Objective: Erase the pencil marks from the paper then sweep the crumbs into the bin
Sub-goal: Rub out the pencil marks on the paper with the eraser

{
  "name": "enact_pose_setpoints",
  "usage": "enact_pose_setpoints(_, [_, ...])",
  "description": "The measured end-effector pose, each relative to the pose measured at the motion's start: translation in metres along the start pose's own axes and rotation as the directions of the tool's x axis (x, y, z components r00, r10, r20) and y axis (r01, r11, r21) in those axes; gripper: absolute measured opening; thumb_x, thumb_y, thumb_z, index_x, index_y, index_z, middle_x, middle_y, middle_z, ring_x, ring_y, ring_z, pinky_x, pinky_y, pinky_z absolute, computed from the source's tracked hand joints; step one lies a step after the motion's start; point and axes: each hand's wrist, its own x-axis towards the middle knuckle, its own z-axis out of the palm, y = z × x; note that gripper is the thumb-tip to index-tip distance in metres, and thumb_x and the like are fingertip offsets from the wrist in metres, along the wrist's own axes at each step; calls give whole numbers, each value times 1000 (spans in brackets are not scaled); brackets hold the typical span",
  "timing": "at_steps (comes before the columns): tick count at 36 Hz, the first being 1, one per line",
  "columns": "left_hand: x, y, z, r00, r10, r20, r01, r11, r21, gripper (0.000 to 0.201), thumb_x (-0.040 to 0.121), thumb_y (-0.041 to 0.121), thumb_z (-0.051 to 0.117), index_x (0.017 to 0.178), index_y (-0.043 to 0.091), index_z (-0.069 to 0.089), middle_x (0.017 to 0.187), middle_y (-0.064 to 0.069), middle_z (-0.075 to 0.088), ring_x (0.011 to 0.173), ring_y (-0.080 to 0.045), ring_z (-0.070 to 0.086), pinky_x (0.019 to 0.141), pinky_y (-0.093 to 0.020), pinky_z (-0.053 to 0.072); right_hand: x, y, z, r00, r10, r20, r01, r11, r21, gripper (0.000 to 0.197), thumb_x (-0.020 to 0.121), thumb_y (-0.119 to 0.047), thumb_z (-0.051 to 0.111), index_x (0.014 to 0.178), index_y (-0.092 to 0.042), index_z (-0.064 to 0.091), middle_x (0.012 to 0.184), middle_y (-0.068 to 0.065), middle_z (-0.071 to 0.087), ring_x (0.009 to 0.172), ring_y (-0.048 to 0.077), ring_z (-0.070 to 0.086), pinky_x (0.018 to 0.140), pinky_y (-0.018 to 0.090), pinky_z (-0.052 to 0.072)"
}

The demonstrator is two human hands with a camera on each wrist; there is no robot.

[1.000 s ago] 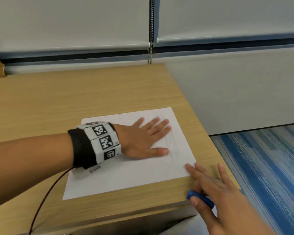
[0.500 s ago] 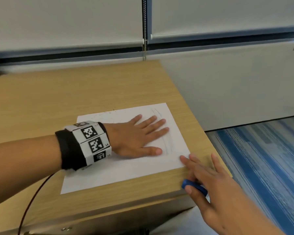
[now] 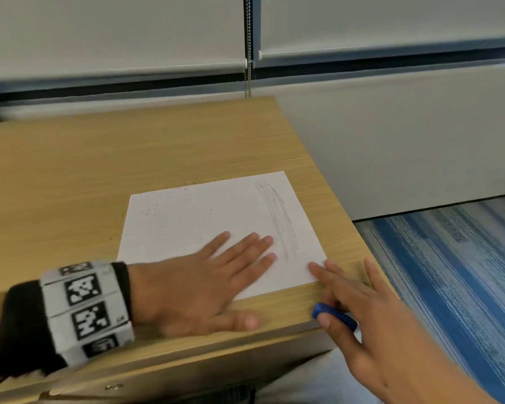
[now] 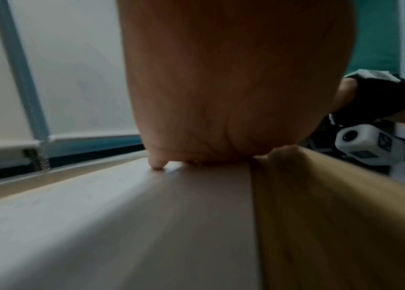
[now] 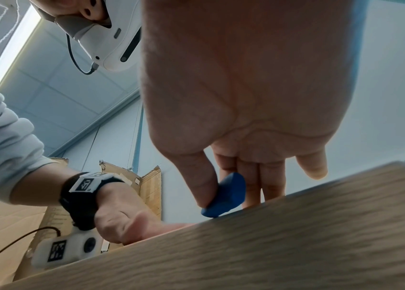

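Observation:
A white paper (image 3: 204, 223) lies on the wooden table (image 3: 129, 147) near its front right corner. Faint pencil marks (image 3: 277, 217) run along its right side, and dark eraser crumbs (image 3: 158, 205) speckle its far left part. My left hand (image 3: 245, 275) lies flat on the near part of the sheet, its thumb on bare wood. My right hand (image 3: 333, 295) pinches a blue eraser (image 3: 337, 314) under its thumb at the table's front edge, with its straight fingers touching the paper's near right corner. In the right wrist view the thumb presses the eraser (image 5: 228, 194) against the fingers.
The table ends just right of the paper, above a blue striped carpet (image 3: 449, 272). A grey wall and window blinds with a bead chain (image 3: 247, 45) stand behind. An open cardboard box (image 5: 151, 182) shows beyond my left hand in the right wrist view.
My left hand has slid back toward the paper's near edge, which leaves the far part and its crumbs in sight. The right hand has stayed by the near right corner with the eraser.

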Motion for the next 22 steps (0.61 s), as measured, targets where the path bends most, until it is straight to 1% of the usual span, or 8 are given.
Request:
enact_pose_setpoints(3, [-16,-25,5,985,-163,60,169,980,-103,88,78,78,-13,137,21,-45,141,6,-54,129,-2,-48,117,-41,-18,0,-1,-3,998,32,53,-34,999,30,64,82,-52,33,139,-27,47,123,-16,62,137,-13,15,117,23,-3])
enact_pose_setpoints(7, [-30,-55,2,904,-410,125,428,880,-205,109,55,86,-23,139,19,-42,144,1,-51,134,-11,-43,118,-33,-15,-1,-1,-2,998,20,64,-21,1000,12,67,81,-53,30,140,-26,45,125,-17,61,137,-10,15,116,23,-4])
enact_pose_setpoints(9, [-30,-49,0,914,-397,84,406,894,-191,103,60,83,-20,138,20,-43,143,0,-52,134,-11,-44,119,-34,-14,-1,0,-1,999,12,53,-13,1000,16,65,82,-51,33,139,-24,47,119,-15,65,136,-7,26,116,26,-1])
enact_pose_setpoints(12, [-21,-21,-3,988,-147,-41,144,987,-70,83,81,77,-10,137,28,-45,141,5,-55,132,-7,-47,117,-38,-20,-1,2,0,999,8,31,-9,1000,26,63,83,-51,35,139,-25,46,113,-14,67,135,-5,33,117,28,2])
enact_pose_setpoints(14, [-12,-2,-2,998,20,-55,-21,999,-33,78,86,71,-1,141,32,-40,144,7,-52,133,-7,-46,112,-38,-27,-2,3,0,1000,-6,25,5,1000,23,62,83,-49,37,138,-23,48,110,-13,68,135,-5,31,116,27,2])
enact_pose_setpoints(16, [-8,3,2,996,82,-32,-83,996,-39,75,90,66,3,144,32,-36,146,10,-49,133,-5,-46,112,-39,-27,-1,2,0,1000,6,29,-7,1000,28,61,83,-49,37,137,-25,49,112,-14,67,135,-6,26,116,27,1])
enact_pose_setpoints(19, [-9,-18,9,998,-41,-38,36,991,-125,75,88,69,-2,141,30,-40,145,12,-50,132,-3,-46,115,-44,-23,0,0,-3,998,24,61,-26,999,29,54,82,-52,33,131,-35,49,124,-17,62,136,-9,25,117,27,-1])
enact_pose_setpoints(22, [-9,-46,4,965,-264,13,258,934,-248,92,71,82,-14,141,27,-40,144,12,-50,133,-3,-43,119,-45,-13,0,-2,-4,995,40,96,-40,999,-3,62,81,-54,30,134,-28,51,130,-18,58,137,-8,26,117,27,-2])
